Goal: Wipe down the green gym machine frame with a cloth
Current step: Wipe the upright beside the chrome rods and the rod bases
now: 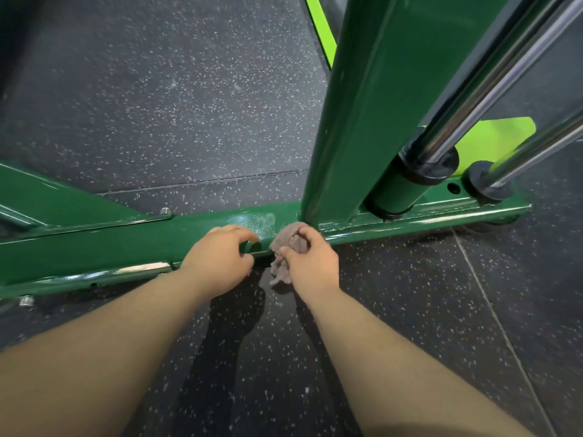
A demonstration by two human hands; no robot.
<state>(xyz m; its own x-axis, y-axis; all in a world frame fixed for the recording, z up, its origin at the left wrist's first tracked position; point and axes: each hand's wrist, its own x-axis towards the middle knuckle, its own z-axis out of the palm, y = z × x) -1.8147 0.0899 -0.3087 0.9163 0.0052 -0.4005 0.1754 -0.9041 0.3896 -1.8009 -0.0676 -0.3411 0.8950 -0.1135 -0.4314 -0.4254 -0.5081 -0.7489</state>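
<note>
Two hands worked at the green post (356, 121): the right hand (310, 263) clutched the cloth (285, 244) against its foot to scrub, while the left hand (220, 257) rested loosely curled on the base rail (126, 244) beside it, seemingly for support.

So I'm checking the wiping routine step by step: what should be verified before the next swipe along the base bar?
1. Cloth gripped by right hand: ok.
2. Cloth touching the base bar: ok, beside the upright post.
3. Left hand clear of the swipe path: not ok, it rests on the bar next to the cloth.
4. Smudges on the bar wiped off: not ok.
5. Cloth damp: cannot tell.
</note>
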